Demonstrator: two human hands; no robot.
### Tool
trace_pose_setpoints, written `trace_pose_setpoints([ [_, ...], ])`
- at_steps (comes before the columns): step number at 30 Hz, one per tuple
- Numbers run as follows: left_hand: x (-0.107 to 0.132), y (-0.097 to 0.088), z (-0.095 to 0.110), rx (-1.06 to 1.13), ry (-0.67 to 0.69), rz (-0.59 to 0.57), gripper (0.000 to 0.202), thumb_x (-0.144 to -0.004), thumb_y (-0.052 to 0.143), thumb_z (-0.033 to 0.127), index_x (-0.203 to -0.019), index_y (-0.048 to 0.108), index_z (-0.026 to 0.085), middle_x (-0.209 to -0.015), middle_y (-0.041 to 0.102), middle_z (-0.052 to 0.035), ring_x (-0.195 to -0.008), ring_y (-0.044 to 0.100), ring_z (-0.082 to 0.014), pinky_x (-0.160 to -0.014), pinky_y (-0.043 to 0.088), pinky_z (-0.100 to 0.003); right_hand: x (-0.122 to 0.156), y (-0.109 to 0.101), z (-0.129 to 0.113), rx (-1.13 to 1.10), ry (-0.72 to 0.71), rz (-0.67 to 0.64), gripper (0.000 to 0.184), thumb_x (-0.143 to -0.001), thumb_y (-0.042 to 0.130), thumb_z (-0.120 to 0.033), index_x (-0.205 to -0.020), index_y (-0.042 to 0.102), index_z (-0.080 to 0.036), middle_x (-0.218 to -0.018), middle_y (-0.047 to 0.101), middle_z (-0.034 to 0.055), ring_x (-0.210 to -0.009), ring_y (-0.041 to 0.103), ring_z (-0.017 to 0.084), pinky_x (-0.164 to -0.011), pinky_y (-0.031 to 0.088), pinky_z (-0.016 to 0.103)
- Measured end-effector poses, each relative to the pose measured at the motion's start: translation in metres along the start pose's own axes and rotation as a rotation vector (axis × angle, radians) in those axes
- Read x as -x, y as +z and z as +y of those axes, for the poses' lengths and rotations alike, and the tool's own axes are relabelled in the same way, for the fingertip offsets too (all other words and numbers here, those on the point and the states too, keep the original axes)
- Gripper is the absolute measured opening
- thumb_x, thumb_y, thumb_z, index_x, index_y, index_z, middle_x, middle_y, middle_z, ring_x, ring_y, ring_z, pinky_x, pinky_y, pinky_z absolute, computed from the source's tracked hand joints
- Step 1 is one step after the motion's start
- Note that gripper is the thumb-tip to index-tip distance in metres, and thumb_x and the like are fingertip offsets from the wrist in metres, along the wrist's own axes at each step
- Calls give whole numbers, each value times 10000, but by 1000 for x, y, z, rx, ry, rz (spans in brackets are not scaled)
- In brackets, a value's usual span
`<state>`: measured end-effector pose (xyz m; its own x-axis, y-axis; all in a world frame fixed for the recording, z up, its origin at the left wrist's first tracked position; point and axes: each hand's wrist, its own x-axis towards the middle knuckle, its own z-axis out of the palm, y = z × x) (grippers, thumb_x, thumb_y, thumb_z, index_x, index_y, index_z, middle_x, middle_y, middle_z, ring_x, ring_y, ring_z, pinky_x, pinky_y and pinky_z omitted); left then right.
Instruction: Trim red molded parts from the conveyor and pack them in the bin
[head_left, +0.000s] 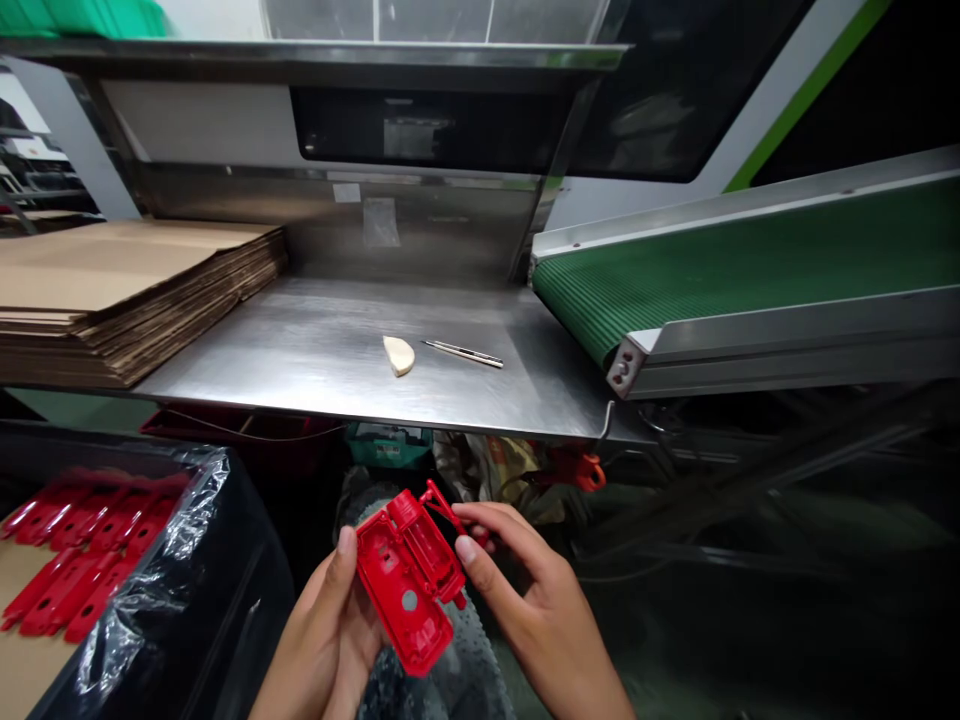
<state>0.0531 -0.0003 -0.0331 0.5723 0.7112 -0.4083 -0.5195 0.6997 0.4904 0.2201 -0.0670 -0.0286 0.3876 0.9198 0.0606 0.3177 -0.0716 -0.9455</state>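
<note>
My left hand (326, 625) grips a red plastic housing (397, 585) along its left side, thumb on the rim. The housing is tilted, its hollow side with ribs, a round hole and a narrow compartment facing me. My right hand (536, 595) pinches a thin red plastic piece, seemingly a sprue (442, 505), between thumb and forefinger at the housing's upper right. Whether this piece is still joined to the housing, I cannot tell. On the steel table (315, 340) beyond lie a pale half-round piece (399, 356) and a slim pen-like tool (463, 353).
A cardboard stack (135, 290) sits on the table's left. At lower left, a box lined with black plastic (232, 560) holds rows of red parts (82, 560). A green conveyor belt (750, 260) slopes at right. Orange-handled pliers or cutters (581, 470) hang below the table edge.
</note>
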Motion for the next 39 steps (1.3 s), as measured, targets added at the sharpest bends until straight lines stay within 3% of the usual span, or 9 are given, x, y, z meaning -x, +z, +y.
trace_pose_setpoints([
  [9, 13, 10, 1, -134, 51, 65, 656, -845, 463, 684, -1085, 727, 133, -1083, 745, -156, -1105, 644, -363, -955, 509, -481, 1, 10, 5, -336, 169, -95, 398, -861, 657, -461, -1189, 608, -243, -934, 659, 21, -849, 594, 156, -771, 474, 271],
  [14, 7, 7, 3, -193, 143, -94, 475, -937, 528, 430, -1370, 536, 234, -1210, 678, -117, -1033, 653, -279, -849, 552, -400, -2, 14, 10, -731, 343, -108, 347, -855, 695, -370, -1132, 637, -168, -714, 604, -10, -594, 479, 66, -572, 391, 198],
  [18, -7, -3, 14, -659, 351, -154, 617, -903, 610, 370, -1469, 367, 353, -1138, 645, -69, -749, 624, -170, -644, 542, -297, -2, 21, 18, -921, 459, -254, 332, -833, 696, -403, -985, 666, -109, -528, 535, -32, -413, 360, 29, -420, 283, 166],
  [21, -13, -7, 26, -1007, 527, -112, 462, -880, 655, 344, -1331, 555, 339, -1272, 584, -40, -1029, 605, -198, -875, 504, -268, 0, 28, 22, -979, 476, -363, 321, -827, 662, -443, -898, 659, -130, -397, 443, -70, -316, 253, 24, -358, 229, 166],
  [24, -13, -7, 34, -914, 434, -196, 409, -869, 675, 322, -1270, 593, 316, -1306, 609, -31, -1190, 568, -235, -1015, 462, -311, 1, 32, 24, -997, 501, -464, 252, -847, 625, -373, -942, 650, -141, -356, 430, -79, -276, 219, 33, -333, 227, 168],
  [27, -10, -6, 32, -771, 345, -170, 399, -830, 722, 321, -1213, 627, 260, -1170, 703, -42, -1073, 648, -217, -948, 511, -280, 0, 36, 27, -984, 498, -486, 262, -866, 595, -375, -966, 640, -137, -360, 437, -79, -271, 225, 36, -327, 241, 165],
  [32, -3, 0, 25, -716, 422, -20, 389, -726, 810, 331, -1087, 703, 234, -1082, 746, -41, -997, 691, -222, -860, 539, -221, -1, 45, 38, -888, 408, -413, 409, -897, 534, -500, -935, 635, -105, -435, 536, -8, -296, 338, 53, -321, 261, 170],
  [35, 2, 4, 24, -712, 470, 44, 335, -694, 824, 317, -1002, 731, 222, -993, 763, -44, -933, 711, -224, -822, 541, -212, -2, 45, 41, -801, 285, -282, 394, -898, 570, -501, -1011, 631, -128, -700, 650, 52, -520, 536, 94, -421, 381, 179],
  [39, 5, 4, 24, -690, 484, 116, 326, -642, 857, 311, -928, 724, 225, -881, 763, -14, -820, 705, -168, -740, 530, -161, -2, 38, 36, -711, 119, -177, 398, -886, 621, -449, -1164, 622, -165, -931, 656, 82, -799, 584, 166, -669, 500, 293],
])
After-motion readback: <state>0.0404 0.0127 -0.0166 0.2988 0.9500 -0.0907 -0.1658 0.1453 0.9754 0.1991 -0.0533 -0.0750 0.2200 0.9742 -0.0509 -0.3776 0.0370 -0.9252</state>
